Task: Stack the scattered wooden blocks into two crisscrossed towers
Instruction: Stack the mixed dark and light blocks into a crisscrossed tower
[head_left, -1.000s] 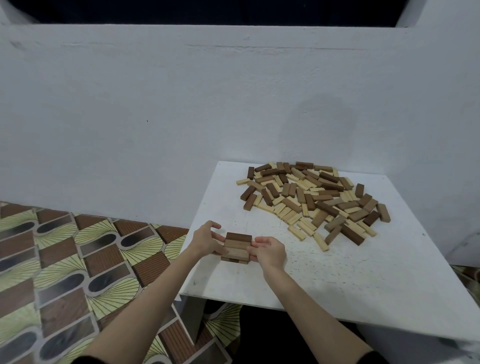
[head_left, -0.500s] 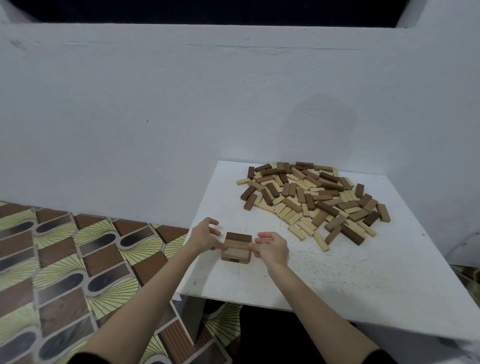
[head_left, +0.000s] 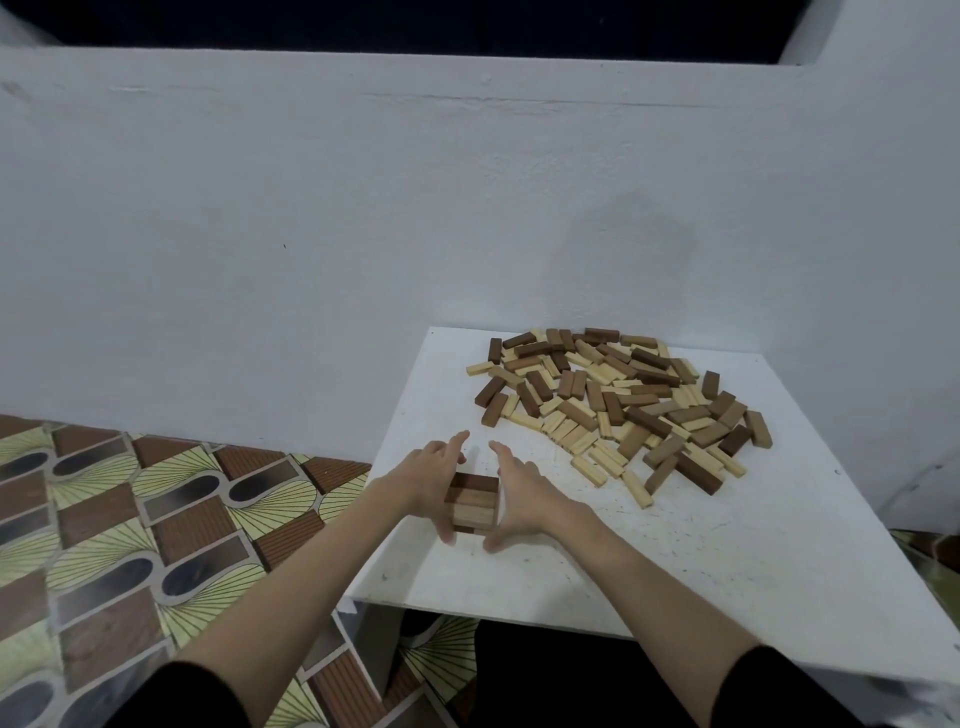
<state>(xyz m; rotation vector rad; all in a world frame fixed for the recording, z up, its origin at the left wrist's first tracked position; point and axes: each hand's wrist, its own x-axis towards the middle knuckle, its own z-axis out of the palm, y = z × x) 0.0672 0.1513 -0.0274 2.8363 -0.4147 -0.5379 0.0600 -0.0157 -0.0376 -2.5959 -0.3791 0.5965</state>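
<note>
Small stack (head_left: 471, 503) of wooden blocks sits lower centre of frame, near front-left part of white table (head_left: 727, 545). Top layer: 3 blocks side by side, dark brown at the far side, 2 mid-brown nearer. At least one more layer underneath, partly hidden; dark end shows at bottom front. Stack looks square and level. Loose pile (head_left: 618, 405) of blocks lies flat, right of centre, toward table's back edge: dark brown, mid-brown and pale pieces mixed, lying at all angles, some overlapping. Pile well apart from stack.
</note>
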